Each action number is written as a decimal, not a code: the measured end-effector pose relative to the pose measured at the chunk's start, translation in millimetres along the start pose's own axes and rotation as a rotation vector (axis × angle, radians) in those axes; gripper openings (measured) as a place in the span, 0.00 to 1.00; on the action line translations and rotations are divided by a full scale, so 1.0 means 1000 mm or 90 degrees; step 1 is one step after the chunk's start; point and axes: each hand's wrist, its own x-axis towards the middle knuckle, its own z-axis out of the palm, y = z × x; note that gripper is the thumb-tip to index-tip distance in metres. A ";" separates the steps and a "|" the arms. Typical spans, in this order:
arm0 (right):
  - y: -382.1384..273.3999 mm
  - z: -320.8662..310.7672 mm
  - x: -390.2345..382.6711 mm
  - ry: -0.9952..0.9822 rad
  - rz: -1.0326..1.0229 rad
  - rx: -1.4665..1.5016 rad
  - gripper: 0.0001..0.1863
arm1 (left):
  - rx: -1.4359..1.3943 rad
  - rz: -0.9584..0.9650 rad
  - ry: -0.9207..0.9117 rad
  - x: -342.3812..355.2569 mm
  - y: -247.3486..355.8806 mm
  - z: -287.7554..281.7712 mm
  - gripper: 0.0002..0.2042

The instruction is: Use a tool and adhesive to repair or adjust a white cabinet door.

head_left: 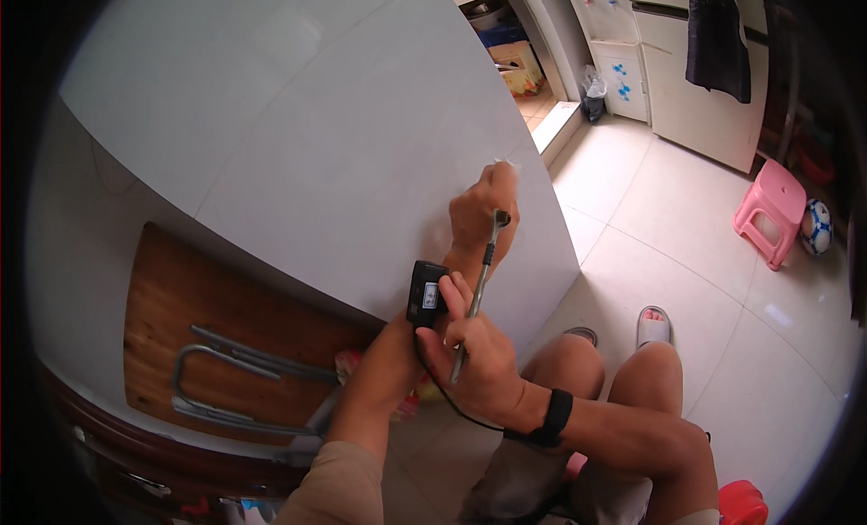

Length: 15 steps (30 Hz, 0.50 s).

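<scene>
The right hand (479,358) is gripping a wrench (479,295) running lengthwise up to the left hand (483,209), which is closed at the panel (343,146) edge.

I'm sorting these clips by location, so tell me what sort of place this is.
Most likely a room in a home, perhaps by a kitchen. It has a pale tiled floor, a pink plastic stool beside a football, and white cabinets with a dark garment hanging on them.

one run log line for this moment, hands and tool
left hand: pressed on white panel | right hand: grips ratchet wrench handle | wrench head at left hand
</scene>
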 end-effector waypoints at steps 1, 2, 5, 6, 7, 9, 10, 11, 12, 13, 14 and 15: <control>0.000 -0.001 0.001 -0.004 0.008 -0.012 0.18 | -0.003 -0.002 -0.005 -0.001 -0.001 0.001 0.05; 0.000 -0.002 0.001 -0.009 0.017 -0.025 0.17 | -0.007 -0.005 -0.009 -0.003 -0.001 0.002 0.05; 0.007 0.001 0.004 -0.042 0.008 -0.037 0.16 | -0.030 -0.010 -0.028 -0.005 -0.003 0.014 0.05; 0.008 0.001 0.004 -0.043 0.011 -0.037 0.16 | -0.040 -0.015 -0.034 -0.004 -0.004 0.017 0.05; 0.009 0.000 0.005 -0.051 0.004 -0.043 0.17 | -0.056 -0.020 -0.041 -0.002 -0.005 0.022 0.05; 0.011 -0.005 0.004 -0.063 -0.003 -0.051 0.18 | -0.067 -0.040 -0.065 -0.009 -0.010 0.032 0.07; 0.013 -0.010 0.003 -0.087 -0.002 -0.066 0.18 | -0.076 -0.058 -0.088 -0.014 -0.014 0.040 0.08; 0.012 -0.015 0.002 -0.112 -0.002 -0.079 0.18 | -0.077 -0.060 -0.085 -0.023 -0.022 0.052 0.08; 0.006 -0.014 0.005 -0.116 -0.005 -0.066 0.18 | -0.214 -0.148 -0.111 -0.032 -0.033 0.053 0.09; 0.000 -0.013 0.010 -0.135 -0.029 -0.082 0.15 | -0.351 -0.235 -0.133 -0.041 -0.046 0.052 0.10; -0.008 -0.009 0.016 -0.155 -0.053 -0.090 0.12 | -0.330 -0.242 -0.125 -0.047 -0.052 0.034 0.10; -0.009 -0.010 0.022 -0.162 -0.051 -0.087 0.12 | -0.455 -0.388 -0.178 -0.050 -0.046 0.021 0.10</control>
